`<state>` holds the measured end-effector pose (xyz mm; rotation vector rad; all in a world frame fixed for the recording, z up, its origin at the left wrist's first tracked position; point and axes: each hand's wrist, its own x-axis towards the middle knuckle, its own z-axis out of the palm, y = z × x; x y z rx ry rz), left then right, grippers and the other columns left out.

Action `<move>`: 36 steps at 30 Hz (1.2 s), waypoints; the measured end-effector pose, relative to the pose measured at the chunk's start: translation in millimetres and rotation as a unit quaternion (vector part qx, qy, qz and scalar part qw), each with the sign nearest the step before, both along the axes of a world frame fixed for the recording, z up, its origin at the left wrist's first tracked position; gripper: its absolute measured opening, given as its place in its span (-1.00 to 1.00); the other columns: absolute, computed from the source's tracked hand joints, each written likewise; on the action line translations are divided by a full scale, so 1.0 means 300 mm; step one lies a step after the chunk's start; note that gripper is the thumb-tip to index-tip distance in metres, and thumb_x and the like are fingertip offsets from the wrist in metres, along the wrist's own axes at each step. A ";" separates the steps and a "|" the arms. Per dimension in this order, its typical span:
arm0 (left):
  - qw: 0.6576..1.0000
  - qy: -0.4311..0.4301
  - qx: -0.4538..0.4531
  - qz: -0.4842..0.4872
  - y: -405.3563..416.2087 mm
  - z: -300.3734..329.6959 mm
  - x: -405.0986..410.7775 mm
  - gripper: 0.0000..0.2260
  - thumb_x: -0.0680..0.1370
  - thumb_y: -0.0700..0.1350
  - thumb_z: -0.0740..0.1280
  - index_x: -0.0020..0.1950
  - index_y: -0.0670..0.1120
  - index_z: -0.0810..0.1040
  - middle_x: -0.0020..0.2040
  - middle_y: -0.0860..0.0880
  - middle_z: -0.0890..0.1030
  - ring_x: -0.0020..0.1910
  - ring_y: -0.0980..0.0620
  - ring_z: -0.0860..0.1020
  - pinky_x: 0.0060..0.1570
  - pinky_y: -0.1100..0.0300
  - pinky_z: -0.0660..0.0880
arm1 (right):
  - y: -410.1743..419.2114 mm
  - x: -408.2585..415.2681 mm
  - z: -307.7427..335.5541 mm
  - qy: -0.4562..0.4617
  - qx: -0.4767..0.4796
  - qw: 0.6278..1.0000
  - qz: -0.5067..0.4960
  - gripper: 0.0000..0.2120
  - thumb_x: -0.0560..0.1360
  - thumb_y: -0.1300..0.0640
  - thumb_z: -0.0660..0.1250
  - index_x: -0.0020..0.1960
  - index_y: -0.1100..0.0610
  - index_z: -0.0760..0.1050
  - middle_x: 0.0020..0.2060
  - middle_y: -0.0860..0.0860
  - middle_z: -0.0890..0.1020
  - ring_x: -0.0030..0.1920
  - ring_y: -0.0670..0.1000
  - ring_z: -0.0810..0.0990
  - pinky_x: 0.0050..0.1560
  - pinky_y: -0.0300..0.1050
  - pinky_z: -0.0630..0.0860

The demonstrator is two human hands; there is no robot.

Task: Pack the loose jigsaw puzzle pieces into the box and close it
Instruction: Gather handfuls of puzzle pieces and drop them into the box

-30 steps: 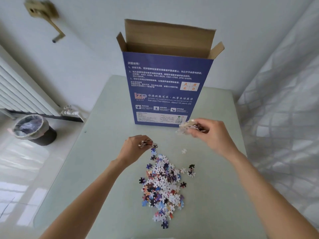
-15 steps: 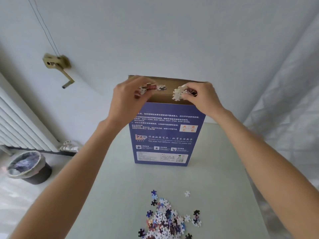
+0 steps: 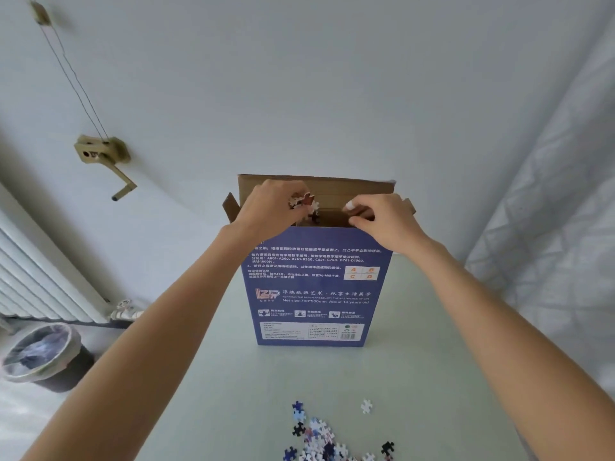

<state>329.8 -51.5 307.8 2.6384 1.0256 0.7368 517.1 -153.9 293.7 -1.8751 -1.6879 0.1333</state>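
A tall blue puzzle box (image 3: 316,287) stands upright on the pale green table (image 3: 416,377), its brown top flaps open. My left hand (image 3: 269,211) is over the opening, shut on several puzzle pieces (image 3: 301,200); a dark piece (image 3: 312,217) hangs just below them at the box mouth. My right hand (image 3: 386,221) is pinched at the right side of the opening, and only a small white bit (image 3: 349,205) shows at its fingertips. A pile of loose pieces (image 3: 319,437) lies near the table's front, with a single white piece (image 3: 366,406) beside it.
A lined bin (image 3: 43,354) stands on the floor at the left, below a white radiator (image 3: 40,277). A crank handle (image 3: 103,154) is fixed to the wall. A pale curtain (image 3: 549,227) hangs along the right of the table.
Both hands rose from the pile with pieces and came to the box's open top. The white cluster in my right hand has mostly gone from sight.
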 end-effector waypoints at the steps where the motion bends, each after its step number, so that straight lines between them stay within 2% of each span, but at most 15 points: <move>1: 1.000 0.020 -0.004 0.002 -0.004 0.002 0.007 -0.78 0.49 0.05 0.36 0.09 0.03 0.57 -0.02 0.01 0.64 -0.01 -0.06 0.58 -0.03 0.07 0.52 | -0.007 0.000 -0.002 0.008 0.011 1.000 0.007 -0.83 0.49 0.20 0.34 0.07 0.10 0.60 -0.07 -0.05 0.65 -0.08 -0.08 0.61 0.06 -0.44 0.41; 2: 0.999 0.038 -0.001 0.006 -0.006 0.002 0.007 -0.77 0.49 0.09 0.35 0.10 0.06 0.56 0.01 0.03 0.64 -0.01 -0.04 0.58 -0.01 0.06 0.52 | -0.009 -0.004 -0.007 0.010 0.024 1.000 0.009 -0.84 0.49 0.20 0.34 0.05 0.10 0.60 -0.09 -0.05 0.66 -0.10 -0.08 0.61 0.08 -0.21 0.51; 4: 0.999 0.051 0.011 0.001 -0.008 -0.004 0.009 -0.79 0.49 0.11 0.33 0.08 0.08 0.56 -0.03 0.10 0.64 -0.04 0.03 0.59 -0.01 0.05 0.53 | -0.024 -0.005 -0.016 -0.012 0.055 0.998 0.000 -0.85 0.50 0.19 0.33 0.03 0.08 0.61 -0.12 -0.06 0.67 -0.15 -0.11 0.61 0.03 -0.05 0.54; 6: 0.998 0.023 0.048 -0.013 -0.018 -0.017 0.007 -0.83 0.51 0.07 0.32 0.03 0.05 0.59 -0.10 0.14 0.64 -0.11 0.08 0.60 -0.09 0.06 0.54 | -0.042 -0.017 -0.020 -0.038 0.106 0.994 -0.002 -0.86 0.50 0.18 0.32 0.02 0.07 0.61 -0.12 -0.07 0.68 -0.17 -0.11 0.61 -0.03 -0.16 0.55; 8: 0.985 -0.035 0.165 -0.035 -0.034 -0.035 0.001 -0.88 0.54 -0.03 0.30 -0.03 0.00 0.61 -0.18 0.10 0.64 -0.18 0.04 0.60 -0.27 0.09 0.53 | -0.073 -0.043 -0.025 -0.072 0.179 0.981 -0.010 -0.87 0.51 0.18 0.31 0.01 0.08 0.61 -0.12 -0.09 0.68 -0.20 -0.10 0.61 -0.17 -0.43 0.41; 9: 0.969 -0.068 0.233 -0.048 -0.047 -0.043 -0.006 -0.89 0.54 -0.08 0.30 -0.07 -0.03 0.62 -0.24 0.08 0.63 -0.24 0.03 0.60 -0.36 0.12 0.51 | -0.095 -0.058 -0.028 -0.086 0.213 0.973 -0.015 -0.87 0.51 0.19 0.31 -0.01 0.08 0.61 -0.14 -0.10 0.68 -0.23 -0.09 0.61 -0.23 -0.46 0.35; 11: 0.934 -0.132 0.321 -0.080 -0.082 -0.070 -0.028 -0.88 0.54 -0.16 0.30 -0.11 -0.07 0.63 -0.30 0.07 0.62 -0.32 0.06 0.57 -0.43 0.17 0.47 | -0.148 -0.092 -0.051 -0.089 0.269 0.959 -0.013 -0.88 0.50 0.20 0.31 -0.01 0.11 0.60 -0.15 -0.08 0.69 -0.26 -0.06 0.62 -0.30 -0.32 0.46; 13: 0.925 -0.160 0.328 -0.101 -0.138 -0.121 -0.060 -0.89 0.53 -0.17 0.32 -0.11 -0.09 0.64 -0.29 0.06 0.63 -0.31 0.08 0.58 -0.42 0.22 0.47 | -0.215 -0.123 -0.112 -0.085 0.291 0.953 -0.002 -0.89 0.49 0.21 0.33 -0.01 0.15 0.59 -0.14 -0.03 0.69 -0.23 -0.04 0.63 -0.28 -0.23 0.53; 16: 0.952 -0.160 0.237 -0.106 -0.258 -0.260 -0.121 -0.88 0.53 -0.14 0.31 -0.07 -0.09 0.65 -0.25 0.05 0.65 -0.28 0.09 0.60 -0.38 0.23 0.52 | -0.335 -0.169 -0.275 -0.067 0.235 0.970 0.009 -0.88 0.46 0.22 0.36 0.00 0.16 0.59 -0.14 0.01 0.68 -0.23 -0.03 0.63 -0.28 -0.21 0.55; 20: 0.991 -0.130 -0.012 -0.023 -0.427 -0.515 -0.195 -0.86 0.50 -0.12 0.31 0.00 -0.01 0.62 -0.20 0.11 0.64 -0.25 0.18 0.57 -0.27 0.14 0.59 | -0.501 -0.196 -0.589 0.010 0.043 0.999 -0.023 -0.84 0.47 0.22 0.33 0.04 0.12 0.60 -0.08 -0.03 0.68 -0.16 -0.03 0.65 -0.21 -0.09 0.61; 23: 0.974 -0.095 -0.202 0.046 -0.518 -0.704 -0.218 -0.82 0.49 -0.19 0.34 0.06 -0.01 0.61 -0.15 0.11 0.64 -0.19 0.17 0.59 -0.09 0.09 0.59 | -0.611 -0.192 -0.780 0.139 -0.128 0.981 -0.051 -0.75 0.49 0.26 0.31 0.15 0.13 0.56 0.06 -0.01 0.63 0.02 -0.07 0.59 0.08 -0.07 0.55; 25: 0.949 -0.039 -0.303 0.075 -0.558 -0.800 -0.222 -0.74 0.50 -0.14 0.36 0.17 0.01 0.55 -0.01 0.05 0.62 -0.05 0.09 0.60 0.04 0.14 0.54 | -0.662 -0.183 -0.872 0.151 -0.218 0.961 -0.081 -0.68 0.50 0.25 0.29 0.25 0.15 0.48 0.19 0.05 0.54 0.18 0.01 0.50 0.23 -0.14 0.41; 29: 0.920 0.196 -0.335 0.058 -0.634 -0.964 -0.232 -0.40 0.47 0.05 0.39 0.46 0.04 0.25 0.41 -0.06 0.32 0.34 -0.09 0.32 0.28 0.06 0.33 | -0.739 -0.211 -0.994 0.092 -0.377 0.904 -0.179 -0.47 0.51 0.08 0.27 0.43 0.11 0.23 0.34 0.14 0.28 0.32 0.17 0.25 0.26 0.05 0.38; 33: 0.893 0.291 -0.343 0.003 -0.713 -1.043 -0.257 -0.20 0.37 0.16 0.45 0.50 0.09 0.12 0.48 0.00 0.17 0.42 -0.09 0.16 0.31 -0.02 0.33 | -0.752 -0.331 -1.043 0.075 -0.370 0.914 -0.149 -0.42 0.44 0.02 0.34 0.40 0.10 0.24 0.28 0.11 0.29 0.28 0.10 0.26 0.19 0.00 0.46; 36: 0.899 0.323 -0.297 0.000 -0.773 -1.065 -0.276 -0.16 0.32 0.19 0.48 0.49 0.14 0.12 0.46 0.06 0.19 0.39 -0.02 0.20 0.22 0.05 0.43 | -0.736 -0.415 -1.059 0.063 -0.389 0.917 -0.065 -0.23 0.33 -0.14 0.44 0.41 0.05 0.17 0.28 0.08 0.25 0.29 0.11 0.23 0.19 0.03 0.43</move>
